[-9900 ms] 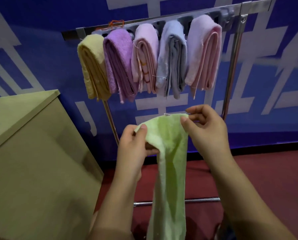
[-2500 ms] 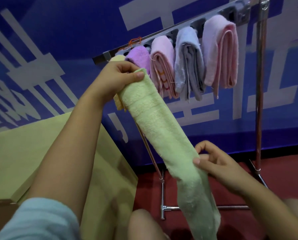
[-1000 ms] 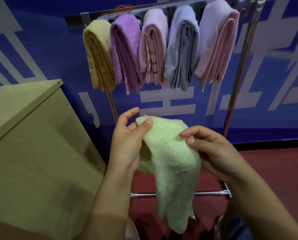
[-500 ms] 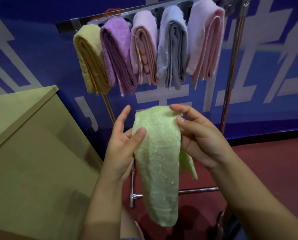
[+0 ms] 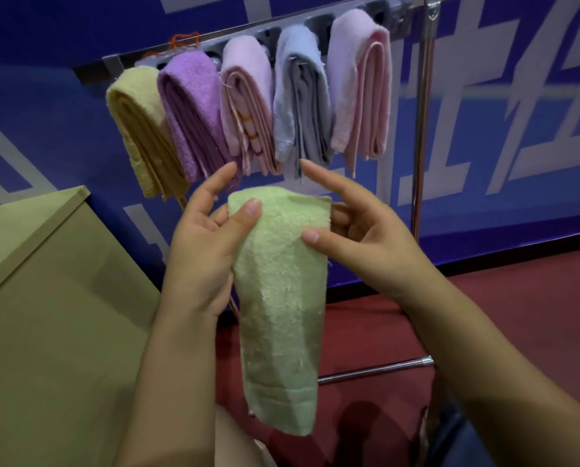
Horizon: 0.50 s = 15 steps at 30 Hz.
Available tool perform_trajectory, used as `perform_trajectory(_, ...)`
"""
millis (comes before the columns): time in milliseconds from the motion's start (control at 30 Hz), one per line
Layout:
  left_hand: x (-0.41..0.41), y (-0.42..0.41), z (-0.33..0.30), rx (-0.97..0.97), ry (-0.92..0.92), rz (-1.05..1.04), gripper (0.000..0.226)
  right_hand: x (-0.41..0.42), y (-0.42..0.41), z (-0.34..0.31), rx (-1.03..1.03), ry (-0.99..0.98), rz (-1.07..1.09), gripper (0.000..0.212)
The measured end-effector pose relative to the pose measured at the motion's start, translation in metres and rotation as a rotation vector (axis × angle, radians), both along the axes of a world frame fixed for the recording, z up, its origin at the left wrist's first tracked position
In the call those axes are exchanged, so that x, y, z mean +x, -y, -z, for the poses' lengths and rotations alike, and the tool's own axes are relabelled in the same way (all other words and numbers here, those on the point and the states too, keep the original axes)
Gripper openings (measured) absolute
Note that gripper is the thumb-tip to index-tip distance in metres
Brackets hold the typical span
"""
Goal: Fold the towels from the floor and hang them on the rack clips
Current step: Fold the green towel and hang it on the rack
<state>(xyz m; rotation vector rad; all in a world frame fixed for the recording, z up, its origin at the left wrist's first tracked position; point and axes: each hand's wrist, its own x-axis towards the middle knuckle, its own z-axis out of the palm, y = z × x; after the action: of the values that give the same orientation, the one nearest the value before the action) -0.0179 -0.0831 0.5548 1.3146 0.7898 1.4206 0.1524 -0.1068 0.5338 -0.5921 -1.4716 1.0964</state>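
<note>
I've got both thumbs pinching the fuzzy green towel (image 5: pixel 280 298), left hand (image 5: pixel 202 251) and right hand (image 5: pixel 366 244), index fingers sticking up; it hangs folded long.

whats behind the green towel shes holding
Behind the green towel show the rack's metal bottom bar and red floor. The fingers of both hands behind its top edge are mostly covered.

Two hands hold a folded green towel below a rack of five hung towels.

The left hand (image 5: pixel 201 251) pinches the green towel (image 5: pixel 282 298) at its top left corner; the right hand (image 5: pixel 366 244) pinches its right edge, forefinger raised. On the rack (image 5: pixel 420 136) hang yellow (image 5: pixel 140 129), purple (image 5: pixel 189 112), pink striped (image 5: pixel 248 102), grey (image 5: pixel 302 96) and pink (image 5: pixel 359 82) towels. A tan box (image 5: pixel 56 315) stands at left.
</note>
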Motion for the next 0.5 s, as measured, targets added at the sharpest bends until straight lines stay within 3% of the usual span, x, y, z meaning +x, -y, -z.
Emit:
perform_trajectory(100, -0.009, -0.004, -0.004, 0.037, 0.017, 0.019, 0.06, -0.009, -0.002, -0.006, 0.042, 0.037, -0.018, 0.062)
perform_trajectory(267, -0.023, -0.001, 0.004, 0.066, -0.002, 0.104, 0.096, -0.014, -0.009, -0.014, 0.114, 0.104, -0.062, 0.074)
perform_trajectory(500, -0.01, 0.002, -0.003, 0.267, 0.029, -0.071, 0.063, -0.002, -0.01, -0.019, 0.153, 0.166, -0.002, 0.075)
